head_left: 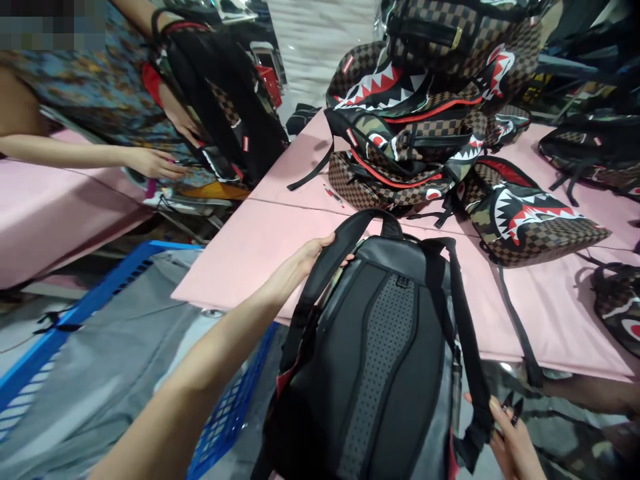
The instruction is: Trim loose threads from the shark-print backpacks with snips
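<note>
A black backpack (pixel 390 333) stands upright in front of me, its padded back panel and both shoulder straps facing me. My left hand (pixel 320 257) is closed on its upper left side, at the strap. Low on the right, my right hand (pixel 510 433) grips the lower end of the right strap and holds dark pointed scissors or snips, partly hidden by the fingers. The top handle of the backpack rests over the edge of a pink table (pixel 240 253).
Checkered backpacks with shark mouths (pixel 400 140) are piled at the back of the table; another (pixel 540 213) lies to the right. A blue crate (pixel 115 287) with grey cloth is at left. Beyond it, a person (pixel 125 100) handles a black backpack (pixel 225 100).
</note>
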Demonstrator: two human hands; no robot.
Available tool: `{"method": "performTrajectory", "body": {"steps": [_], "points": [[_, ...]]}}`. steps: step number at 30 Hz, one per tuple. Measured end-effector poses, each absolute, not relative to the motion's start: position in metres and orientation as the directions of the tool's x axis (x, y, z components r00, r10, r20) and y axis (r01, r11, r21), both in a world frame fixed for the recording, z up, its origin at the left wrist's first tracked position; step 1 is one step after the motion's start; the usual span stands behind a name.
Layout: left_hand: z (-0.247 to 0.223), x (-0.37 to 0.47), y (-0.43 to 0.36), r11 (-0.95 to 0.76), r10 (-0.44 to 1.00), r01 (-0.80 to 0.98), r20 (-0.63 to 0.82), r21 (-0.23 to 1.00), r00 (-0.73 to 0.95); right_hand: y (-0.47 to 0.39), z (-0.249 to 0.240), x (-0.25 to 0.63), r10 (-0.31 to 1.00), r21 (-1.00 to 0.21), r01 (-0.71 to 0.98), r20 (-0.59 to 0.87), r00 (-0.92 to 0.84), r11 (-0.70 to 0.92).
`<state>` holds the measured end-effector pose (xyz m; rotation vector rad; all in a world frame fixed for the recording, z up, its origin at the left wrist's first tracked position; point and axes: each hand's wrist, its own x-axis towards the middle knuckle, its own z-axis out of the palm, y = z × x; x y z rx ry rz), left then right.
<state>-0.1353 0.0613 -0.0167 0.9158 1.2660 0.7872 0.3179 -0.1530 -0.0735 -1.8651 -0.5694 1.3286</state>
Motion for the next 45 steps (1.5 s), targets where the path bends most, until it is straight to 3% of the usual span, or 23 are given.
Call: {"method": "performTrajectory", "body": {"steps": [2, 5, 7, 9, 12, 17, 21, 34, 45], "points": [[-0.012, -0.135, 0.061, 0.315, 0.945, 0.174, -0.325, 0.933, 0.031, -0.154, -0.069, 0.327, 0.731, -0.802, 0.045, -0.518, 0.444, -0.595], [-0.005, -0.130, 0.055, 0.123, 0.987, 0.417, -0.066, 0.900, -0.146, -0.153, -0.046, 0.323, 0.771, -0.810, 0.316, -0.241, 0.590, -0.494], [-0.002, -0.122, 0.047, -0.048, 0.989, 0.637, 0.127, 0.769, -0.079, -0.146, -0.023, 0.298, 0.834, -0.792, 0.491, -0.040, 0.550, -0.362], [-0.003, -0.113, 0.041, -0.217, 0.967, 0.800, 0.237, 0.560, 0.097, -0.127, -0.003, 0.256, 0.952, -0.787, 0.599, 0.053, 0.301, -0.145], [-0.007, -0.102, 0.043, -0.307, 0.946, 0.849, 0.236, 0.430, 0.223, -0.076, 0.014, 0.184, 0.988, -0.755, 0.638, 0.091, -0.125, 0.151], [-0.011, -0.104, 0.072, -0.325, 0.944, 0.892, 0.165, 0.313, 0.286, 0.019, 0.012, 0.108, 0.969, -0.418, 0.876, 0.152, -0.196, 0.243], [-0.015, -0.105, 0.085, -0.328, 0.943, 0.893, 0.168, 0.308, 0.289, 0.054, 0.003, 0.086, 0.947, -0.225, 0.924, 0.164, -0.277, 0.310], [-0.021, -0.094, 0.093, -0.150, 0.988, 0.900, 0.090, 0.410, 0.124, 0.064, -0.004, 0.076, 0.901, -0.185, 0.894, 0.239, -0.362, 0.408], [-0.015, -0.088, 0.088, -0.112, 0.993, 0.905, 0.082, 0.410, 0.086, 0.068, -0.008, 0.062, 0.854, -0.020, 0.875, 0.225, -0.468, 0.485]]}}
